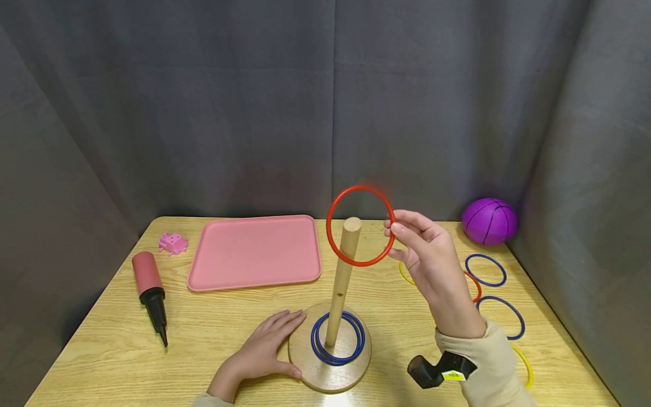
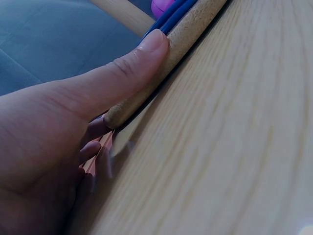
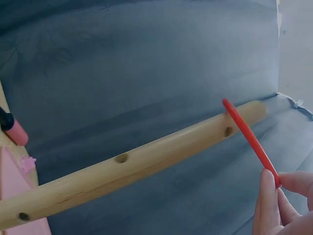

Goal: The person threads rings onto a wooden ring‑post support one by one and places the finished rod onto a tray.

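Note:
My right hand (image 1: 432,254) pinches a red ring (image 1: 362,264) by its right side between thumb and fingertips. Held up on edge, the ring overlaps the top of a wooden post (image 1: 342,277) in the head view, its lower rim passing before the wood. From the right wrist, the red ring (image 3: 252,139) crosses the post near its tip. Two blue rings (image 1: 335,361) lie around the post's foot on the round wooden base (image 1: 330,381). My left hand (image 1: 264,347) rests against the base's left edge, thumb (image 2: 154,41) on the rim and fingers extended.
A pink tray (image 1: 254,251) lies behind the base, with a pink toy (image 1: 173,243) and a red-and-black hand pump (image 1: 147,273) farther left. Several loose rings, including a blue ring (image 1: 505,276) and a yellow ring (image 1: 529,367), lie at right, near a purple ball (image 1: 489,221).

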### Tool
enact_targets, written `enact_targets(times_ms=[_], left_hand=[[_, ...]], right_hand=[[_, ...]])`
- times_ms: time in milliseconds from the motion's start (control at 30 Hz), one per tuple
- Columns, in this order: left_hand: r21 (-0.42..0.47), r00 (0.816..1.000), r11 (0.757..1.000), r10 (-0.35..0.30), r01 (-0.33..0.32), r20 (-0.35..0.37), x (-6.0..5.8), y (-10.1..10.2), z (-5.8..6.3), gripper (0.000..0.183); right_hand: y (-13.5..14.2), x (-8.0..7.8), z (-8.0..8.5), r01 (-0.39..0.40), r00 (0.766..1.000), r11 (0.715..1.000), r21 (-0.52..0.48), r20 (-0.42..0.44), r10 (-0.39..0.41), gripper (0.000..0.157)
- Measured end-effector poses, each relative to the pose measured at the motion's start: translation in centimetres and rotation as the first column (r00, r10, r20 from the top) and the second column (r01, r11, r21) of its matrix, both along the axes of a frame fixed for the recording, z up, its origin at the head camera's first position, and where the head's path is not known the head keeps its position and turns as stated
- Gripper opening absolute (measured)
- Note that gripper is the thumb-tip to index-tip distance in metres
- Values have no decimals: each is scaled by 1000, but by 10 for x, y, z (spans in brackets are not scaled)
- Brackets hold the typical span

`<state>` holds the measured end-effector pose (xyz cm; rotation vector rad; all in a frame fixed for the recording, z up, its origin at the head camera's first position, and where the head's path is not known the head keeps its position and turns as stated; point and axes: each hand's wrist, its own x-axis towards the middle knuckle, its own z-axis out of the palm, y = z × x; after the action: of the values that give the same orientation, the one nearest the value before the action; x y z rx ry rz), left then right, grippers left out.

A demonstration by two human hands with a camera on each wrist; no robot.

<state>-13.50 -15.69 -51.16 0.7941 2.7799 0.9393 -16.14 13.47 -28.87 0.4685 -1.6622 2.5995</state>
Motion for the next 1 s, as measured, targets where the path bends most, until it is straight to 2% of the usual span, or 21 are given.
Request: enact_targets(times_ms=[267, 533, 800, 1000], left_hand=[[-7, 1000, 1000, 2, -2, 2, 0, 0, 0, 108], [-10, 1000, 1000, 3, -3, 4, 0, 0, 0, 109], [-10, 1000, 1000, 4, -4, -6, 0, 0, -1, 110], [-9, 1000, 1000, 6, -6, -5, -1, 0, -2, 110]], right_hand=[[-4, -1, -28, 5, 996, 994, 114, 85, -15, 30], [-8, -2, -63, -4, 978, 980, 200, 204, -38, 29], [-14, -4, -93, -15, 953, 972, 236, 297, -57, 20], [-16, -4, -112, -29, 945, 963, 269, 322, -62, 12]])
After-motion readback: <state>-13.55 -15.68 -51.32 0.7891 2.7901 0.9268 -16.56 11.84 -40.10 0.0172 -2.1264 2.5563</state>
